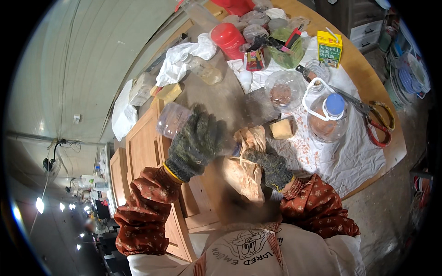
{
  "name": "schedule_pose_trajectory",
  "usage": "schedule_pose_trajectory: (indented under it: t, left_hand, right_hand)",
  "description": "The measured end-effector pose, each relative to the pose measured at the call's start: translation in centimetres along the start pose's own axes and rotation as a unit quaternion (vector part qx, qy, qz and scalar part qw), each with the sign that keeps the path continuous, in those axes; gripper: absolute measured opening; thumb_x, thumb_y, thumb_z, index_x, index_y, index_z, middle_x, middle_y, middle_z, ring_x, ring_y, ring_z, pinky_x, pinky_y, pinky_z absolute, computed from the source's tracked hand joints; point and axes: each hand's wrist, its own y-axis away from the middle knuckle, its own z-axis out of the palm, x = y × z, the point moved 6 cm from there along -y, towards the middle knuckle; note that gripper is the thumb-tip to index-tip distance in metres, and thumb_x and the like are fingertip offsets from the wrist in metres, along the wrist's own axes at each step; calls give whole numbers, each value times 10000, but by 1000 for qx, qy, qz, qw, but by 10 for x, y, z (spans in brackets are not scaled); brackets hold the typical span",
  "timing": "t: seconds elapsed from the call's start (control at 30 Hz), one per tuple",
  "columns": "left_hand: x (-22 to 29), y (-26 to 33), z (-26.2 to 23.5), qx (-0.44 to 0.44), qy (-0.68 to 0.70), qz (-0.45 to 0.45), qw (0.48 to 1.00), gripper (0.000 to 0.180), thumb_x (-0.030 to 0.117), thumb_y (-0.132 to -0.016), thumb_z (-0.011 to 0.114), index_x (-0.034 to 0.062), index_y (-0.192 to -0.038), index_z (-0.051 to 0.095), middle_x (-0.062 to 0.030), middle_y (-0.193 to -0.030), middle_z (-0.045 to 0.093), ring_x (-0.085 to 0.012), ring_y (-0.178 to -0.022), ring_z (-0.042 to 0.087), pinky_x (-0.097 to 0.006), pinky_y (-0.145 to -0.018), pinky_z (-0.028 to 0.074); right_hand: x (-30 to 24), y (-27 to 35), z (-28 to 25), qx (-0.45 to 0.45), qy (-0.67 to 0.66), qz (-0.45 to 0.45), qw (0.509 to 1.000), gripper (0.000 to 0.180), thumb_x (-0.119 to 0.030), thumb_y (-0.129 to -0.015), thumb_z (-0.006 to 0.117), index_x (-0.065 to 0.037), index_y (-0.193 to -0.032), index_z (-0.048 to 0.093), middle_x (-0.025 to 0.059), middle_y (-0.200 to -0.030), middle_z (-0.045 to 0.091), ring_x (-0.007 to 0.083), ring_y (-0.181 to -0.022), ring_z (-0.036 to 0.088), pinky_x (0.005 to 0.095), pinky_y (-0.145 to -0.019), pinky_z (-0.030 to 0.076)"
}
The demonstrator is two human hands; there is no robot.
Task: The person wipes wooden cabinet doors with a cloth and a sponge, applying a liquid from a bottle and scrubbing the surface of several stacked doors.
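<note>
My left hand (195,145), in a dark grey knit glove with a yellow cuff, wraps round a clear plastic bottle (174,119). The bottle lies tilted, its base up to the left and its neck down toward the cloth. A stained, crumpled cream cloth (244,181) hangs from my right hand (270,168), gloved alike, with the fingers pressed on it. A bit of blue shows where the bottle's neck meets the cloth; the mouth itself is hidden. Just beyond my right hand sits a yellowish sponge block (282,129).
On a white spread cloth (354,158) at right stand a blue-capped clear jug (328,124), a cut plastic container (282,89) and large scissors (378,122). Farther back are a yellow carton (329,50), a red bottle (227,40) and a bottle of pale liquid (205,70). Wooden panels (146,131) lie left.
</note>
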Motion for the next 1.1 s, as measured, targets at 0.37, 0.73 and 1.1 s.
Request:
schedule_pose_trajectory:
  t: [0.37, 0.73, 1.1]
  left_hand:
    - [-22, -7, 17, 38, 173, -71, 982, 483, 136, -698, 649, 90, -1173, 583, -120, -1140, 562, -370, -1106, 525, -505, -990, 405]
    - [-81, -12, 114, 208, 859, -238, 404, 319, 101, -878, 612, 71, -1185, 531, -59, -1059, 584, -163, -973, 581, -320, -865, 493]
    - [-109, -43, 175, 202, 620, -370, 662, 356, 153, -921, 530, 41, -1257, 497, -83, -1104, 574, -213, -992, 580, -328, -836, 496]
  right_hand:
    - [-9, 7, 4, -23, -19, -34, 999, 450, 28, -856, 615, 1, -1291, 505, 74, -1155, 608, 181, -1030, 601, 294, -886, 508]
    - [1, 8, -3, 35, 56, -66, 996, 223, -56, -855, 629, 37, -1055, 660, 85, -1005, 679, 176, -961, 627, 299, -856, 514]
    - [-26, 34, -17, -17, 558, -350, 752, 214, 5, -834, 608, 15, -1039, 668, 129, -1068, 669, 233, -986, 633, 348, -914, 505]
